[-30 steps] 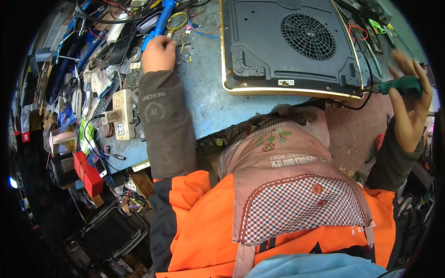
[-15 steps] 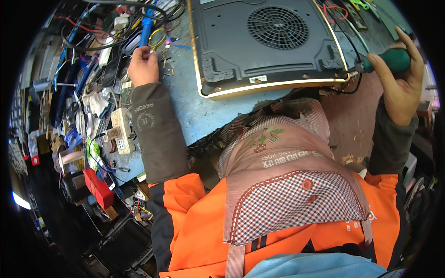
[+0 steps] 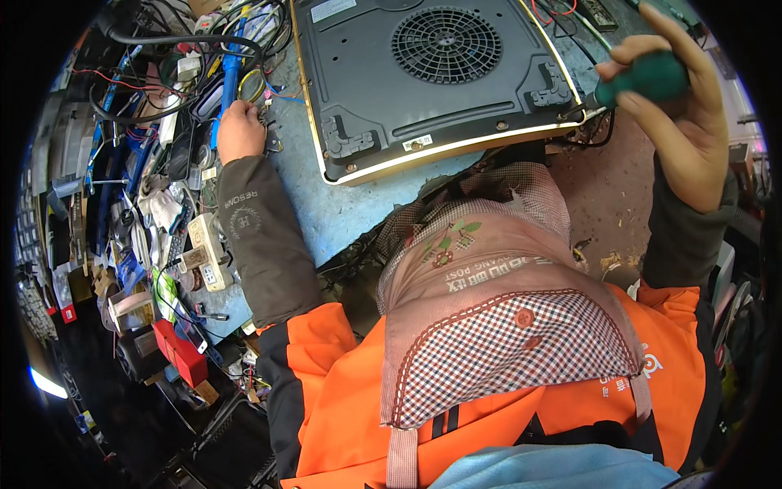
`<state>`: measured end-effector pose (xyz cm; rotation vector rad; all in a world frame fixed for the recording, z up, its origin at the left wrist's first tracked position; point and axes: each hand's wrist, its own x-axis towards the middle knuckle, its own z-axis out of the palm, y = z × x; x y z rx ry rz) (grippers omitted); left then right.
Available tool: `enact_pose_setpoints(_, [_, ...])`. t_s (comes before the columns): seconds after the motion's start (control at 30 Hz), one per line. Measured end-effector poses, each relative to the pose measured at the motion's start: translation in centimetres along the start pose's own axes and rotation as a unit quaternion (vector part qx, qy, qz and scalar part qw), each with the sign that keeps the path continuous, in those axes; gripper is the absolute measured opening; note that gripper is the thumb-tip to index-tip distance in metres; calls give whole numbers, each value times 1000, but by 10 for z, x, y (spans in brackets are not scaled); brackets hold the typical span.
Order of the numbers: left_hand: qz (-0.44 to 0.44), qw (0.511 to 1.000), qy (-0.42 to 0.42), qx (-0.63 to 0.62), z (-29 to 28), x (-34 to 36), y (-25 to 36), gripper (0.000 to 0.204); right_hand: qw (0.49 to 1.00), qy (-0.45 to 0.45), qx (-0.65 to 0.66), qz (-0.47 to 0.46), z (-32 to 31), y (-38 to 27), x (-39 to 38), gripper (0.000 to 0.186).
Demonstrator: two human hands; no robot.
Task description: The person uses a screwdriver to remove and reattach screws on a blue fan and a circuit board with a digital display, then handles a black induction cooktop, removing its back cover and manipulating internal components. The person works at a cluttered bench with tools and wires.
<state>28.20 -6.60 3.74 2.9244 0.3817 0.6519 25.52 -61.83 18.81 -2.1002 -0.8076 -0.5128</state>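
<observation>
An appliance resembling an induction cooker lies with its dark underside (image 3: 383, 90) up, its round fan grille (image 3: 446, 45) near the far edge and a pale rim around it. At its near right corner, a screwdriver with a green handle (image 3: 652, 79) has its shaft over a corner screw. My right hand (image 3: 692, 138) grips that handle between thumb and fingers. My left hand (image 3: 242, 130) rests closed on the bench left of the appliance, beside a long blue tool (image 3: 231, 73); what its fingers hold, if anything, is hidden.
Tangled cables, tools and small parts crowd the bench's left side. A white power strip (image 3: 209, 253) and a red box (image 3: 180, 352) lie nearer me. The blue bench top (image 3: 285, 191) ends in front of my apron (image 3: 489, 269). A red wire (image 3: 554, 10) lies at the far right.
The appliance appears farther left in view. My right hand has shifted its fingers around the screwdriver handle, with more of them bent over it. My left hand sits slightly lower in view.
</observation>
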Motion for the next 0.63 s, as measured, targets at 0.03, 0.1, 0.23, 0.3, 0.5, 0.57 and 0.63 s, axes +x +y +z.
enact_pose_setpoints(0.03, [5, 1000, 2, 14, 1, 2, 1, 20, 997, -12, -72, -9, -10, -2, 3, 75])
enact_pose_setpoints(0.1, [-21, 997, -25, -75, -5, 3, 0, 22, 987, -47, -143, -56, -25, 1, 6, 77])
enact_pose_setpoints(0.23, [-31, 993, -55, -104, -13, -1, 2, 24, 998, 65, -2, -4, 25, -19, 4, 82])
enact_pose_setpoints(0.3, [-41, 994, -66, -79, -14, 2, 5, 25, 996, -46, 50, -50, -1, -8, 15, 85])
enact_pose_setpoints(0.5, [-26, 998, -53, -26, -8, 0, -1, 24, 995, -33, 85, -49, 2, 7, 8, 78])
enact_pose_setpoints(0.57, [-9, 1000, -11, -24, 2, 4, -6, 23, 963, -128, 235, -32, -20, 27, 1, 75])
enact_pose_setpoints(0.63, [-52, 998, -10, -47, -2, 3, -2, 25, 967, -126, 221, 7, -24, 36, -4, 77])
